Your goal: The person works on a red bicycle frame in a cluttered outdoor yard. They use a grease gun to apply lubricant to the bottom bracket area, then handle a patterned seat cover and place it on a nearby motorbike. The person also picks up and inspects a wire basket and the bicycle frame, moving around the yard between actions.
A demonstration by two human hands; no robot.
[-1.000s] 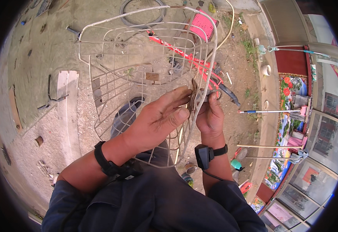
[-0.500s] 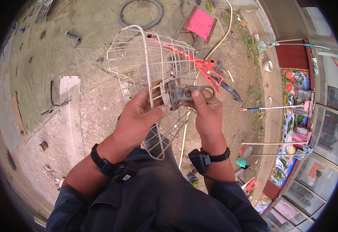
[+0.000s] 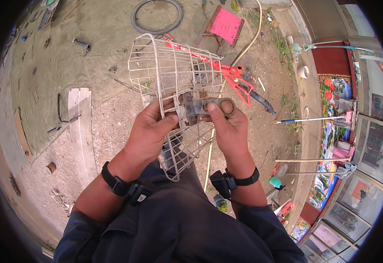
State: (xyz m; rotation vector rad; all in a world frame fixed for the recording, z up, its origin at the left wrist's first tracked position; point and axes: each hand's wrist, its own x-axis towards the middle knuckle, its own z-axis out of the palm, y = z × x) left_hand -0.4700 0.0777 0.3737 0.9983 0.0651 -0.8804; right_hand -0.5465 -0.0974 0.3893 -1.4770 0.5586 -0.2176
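A pale wire bicycle basket is held up in front of me, tilted on its side. My left hand grips its wires near the middle, thumb on the near side and fingers reaching through behind. Against the basket's wire panel lies a dark, worn metal bracket with a round ring at its right end. My right hand pinches this bracket, thumb on top beside the ring and fingers underneath. Whether the bracket is fastened to the basket, I cannot tell.
Beyond the basket a red bicycle frame lies on the ground. A tyre and a pink woven stool are farther off. At left lie a board and a black bent bar. Long-handled tools lean at right.
The bracket has shifted slightly left and turned a little against the basket, with my right hand following. The basket's far end has tipped slightly right. Both hands keep their hold.
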